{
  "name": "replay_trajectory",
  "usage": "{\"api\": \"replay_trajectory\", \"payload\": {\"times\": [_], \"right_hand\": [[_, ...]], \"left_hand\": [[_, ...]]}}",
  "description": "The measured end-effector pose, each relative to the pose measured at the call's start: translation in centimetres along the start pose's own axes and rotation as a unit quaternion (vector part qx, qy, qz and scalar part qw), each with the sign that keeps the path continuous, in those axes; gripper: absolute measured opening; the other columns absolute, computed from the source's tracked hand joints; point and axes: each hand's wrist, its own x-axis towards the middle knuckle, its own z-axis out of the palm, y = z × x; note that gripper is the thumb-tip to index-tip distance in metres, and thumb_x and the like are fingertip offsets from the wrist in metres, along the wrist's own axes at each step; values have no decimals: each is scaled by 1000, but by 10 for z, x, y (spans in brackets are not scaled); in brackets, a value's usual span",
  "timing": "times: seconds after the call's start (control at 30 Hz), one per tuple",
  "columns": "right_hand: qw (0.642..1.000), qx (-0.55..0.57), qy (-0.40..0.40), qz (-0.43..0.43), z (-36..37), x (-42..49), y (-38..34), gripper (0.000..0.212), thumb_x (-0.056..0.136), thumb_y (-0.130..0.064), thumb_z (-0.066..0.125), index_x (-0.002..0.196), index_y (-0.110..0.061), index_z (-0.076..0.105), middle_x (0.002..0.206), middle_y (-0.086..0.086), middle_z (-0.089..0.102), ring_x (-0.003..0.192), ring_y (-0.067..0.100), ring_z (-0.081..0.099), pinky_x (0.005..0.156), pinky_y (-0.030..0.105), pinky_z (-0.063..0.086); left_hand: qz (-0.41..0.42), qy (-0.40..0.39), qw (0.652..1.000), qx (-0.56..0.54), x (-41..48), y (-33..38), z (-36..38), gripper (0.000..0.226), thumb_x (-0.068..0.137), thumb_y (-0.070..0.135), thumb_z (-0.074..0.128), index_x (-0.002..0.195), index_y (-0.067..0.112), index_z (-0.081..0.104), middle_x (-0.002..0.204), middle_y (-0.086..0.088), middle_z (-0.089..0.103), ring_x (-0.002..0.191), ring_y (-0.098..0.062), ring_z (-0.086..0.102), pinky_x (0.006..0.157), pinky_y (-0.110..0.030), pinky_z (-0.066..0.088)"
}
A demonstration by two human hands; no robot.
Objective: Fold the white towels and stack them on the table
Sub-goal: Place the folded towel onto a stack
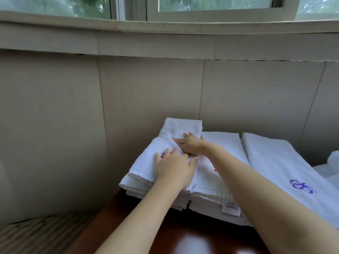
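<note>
towel stacks point(157, 162) on table point(183, 235)

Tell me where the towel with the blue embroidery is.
In the head view, the blue-embroidered towel lies flat on the right side of the table, just right of the middle folded stack.

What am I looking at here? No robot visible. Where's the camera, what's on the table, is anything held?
No machine: a person's two bare hands. The one picture comes from a wide-angle head-worn camera looking forward and down. The left hand and right hand lie flat, fingers straight, pressing the top towel of a folded stack. Nothing is gripped. Beside it sits a second stack with a label, then a towel with blue embroidery, all on a dark wooden table. Loose white cloth shows at the right edge.
</note>
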Motion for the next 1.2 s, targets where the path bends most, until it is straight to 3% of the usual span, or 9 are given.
{"api": "replay_trajectory", "payload": {"times": [0.13, 0.23, 0.33, 0.47, 0.57, 0.67, 0.77, 0.9, 1.2], "right_hand": [[994, 40, -5, -101, 8, -28, -7, 47, 103, -22, 20, 145, -41, 29, 158, -4, 16, 146, 22, 6, 115, 45, -2], [986, 103, -4, -133, 10, -62, -12, 41, 105, -30, 24, 144, -38, 33, 158, -8, 17, 147, 16, 5, 118, 39, -1], [976, 119, -11, -184, 9, -101, -25, 40, 104, -28, 30, 142, -40, 38, 156, -13, 22, 145, 11, 12, 118, 33, 4], [964, 198, -30, -176, -6, -131, -38, 33, 93, -14, 50, 117, -26, 68, 125, -7, 63, 111, 5, 54, 100, 25, 38], [934, 327, 106, -93, -14, -128, -44, 20, 85, -13, 55, 84, -8, 75, 85, 5, 73, 82, 14, 65, 79, 31, 48], [961, 167, 218, -29, -5, -103, -42, 31, 94, -17, 42, 116, -13, 64, 118, 5, 65, 110, 23, 58, 89, 35, 47], [993, 58, 99, -26, 11, -72, -26, 44, 100, -36, 27, 142, -22, 35, 147, 5, 34, 138, 21, 27, 112, 43, 19], [993, 86, 46, 68, 23, -45, -7, 65, 94, -58, 19, 149, -24, 14, 158, 11, 7, 143, 27, 19, 114, 47, 7], [996, 50, 6, 77, 22, -89, -12, 80, 95, -61, 16, 151, -7, 3, 160, 7, 6, 147, 21, 7, 117, 47, 1]], "left_hand": [[135, 100, 971, -169, -42, -16, 1, 37, 100, 33, 32, 88, 18, 64, 98, 3, 64, 99, -13, 50, 99, -21, 26], [64, 56, 939, -333, -66, -30, -7, 40, 97, 39, 46, 78, 12, 70, 85, -9, 70, 85, -20, 59, 97, -9, 33], [-40, 166, 923, -344, -68, -37, -21, 28, 96, 27, 53, 82, 17, 75, 71, 6, 67, 71, -12, 58, 63, -7, 39], [-74, 177, 941, -280, -40, -33, -36, 36, 94, 6, 42, 127, 14, 56, 123, 0, 57, 111, -22, 53, 81, -22, 38], [-72, 88, 970, -216, -12, -26, -42, 50, 95, 8, 35, 143, 18, 37, 146, -4, 40, 128, -24, 42, 92, -31, 36], [-77, -21, 991, -106, 3, -28, -33, 45, 99, 32, 26, 144, 29, 33, 155, -4, 24, 138, -23, 28, 107, -41, 25], [-180, -96, 976, -80, 6, -37, -14, 59, 93, 61, 18, 149, 40, 16, 159, -5, 11, 141, -29, 22, 108, -47, 21], [-230, -38, 972, -34, 5, -32, 1, 70, 90, 66, 15, 150, 31, 17, 155, -14, 21, 137, -33, 29, 106, -47, 24], [-237, 68, 969, -15, -38, -30, 5, 66, 97, 55, 21, 151, 16, 19, 157, -8, 18, 143, -25, 19, 113, -48, 15]]}}
